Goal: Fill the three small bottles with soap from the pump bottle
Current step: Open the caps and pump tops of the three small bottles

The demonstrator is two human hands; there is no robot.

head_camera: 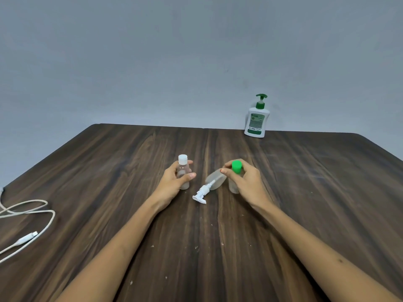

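Observation:
Three small clear bottles are at the middle of the dark wooden table (305, 171). My left hand (174, 182) grips the upright one with a white cap (182, 162). My right hand (244, 182) grips the upright one with a green cap (236, 167), fingers curled round its neck and body. Between them lies a third small bottle (214, 182) on its side, its white pump head (200, 196) pointing toward me. The white soap pump bottle (256, 120) with a green pump stands upright at the far edge, right of centre, well beyond both hands.
A white charging cable (28, 225) loops over the table's left side near the edge. A grey wall rises behind the table. Small pale specks dot the wood near me.

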